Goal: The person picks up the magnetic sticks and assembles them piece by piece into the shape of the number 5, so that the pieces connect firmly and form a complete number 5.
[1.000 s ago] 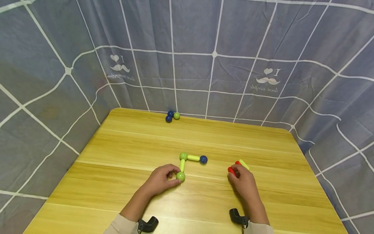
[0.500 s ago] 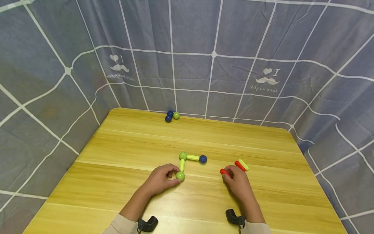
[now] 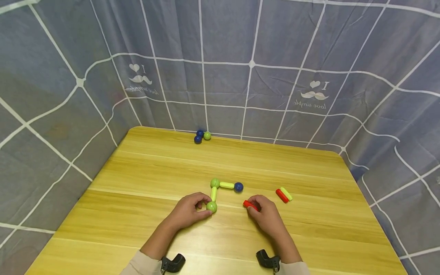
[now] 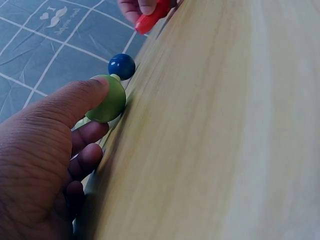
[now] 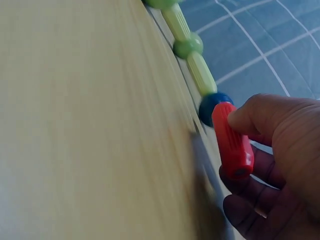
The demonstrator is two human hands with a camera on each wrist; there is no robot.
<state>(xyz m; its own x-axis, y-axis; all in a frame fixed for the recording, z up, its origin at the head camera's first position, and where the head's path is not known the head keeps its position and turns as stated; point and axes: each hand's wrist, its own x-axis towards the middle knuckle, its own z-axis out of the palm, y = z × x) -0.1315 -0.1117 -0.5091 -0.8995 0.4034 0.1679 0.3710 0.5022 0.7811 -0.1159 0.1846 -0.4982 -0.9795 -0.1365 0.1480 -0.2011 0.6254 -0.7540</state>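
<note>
The head view is bright, with pale glare on the table point(image 3: 227, 235) between the left hand point(image 3: 189, 210) and the right hand point(image 3: 269, 214). The wrist views are softer; a dark, blurred shadow lies beside the right hand.

Showing red on two sticks point(image 3: 249, 204), lime on three rods point(image 3: 227, 185), green and navy on balls point(image 3: 238, 187); wearing white grid on grey-blue curtain point(image 3: 227, 84), streaky grain on yellow tabletop point(image 3: 154, 168).

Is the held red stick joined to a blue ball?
No, the head view shows the held red stick apart from the nearest blue ball.
</note>
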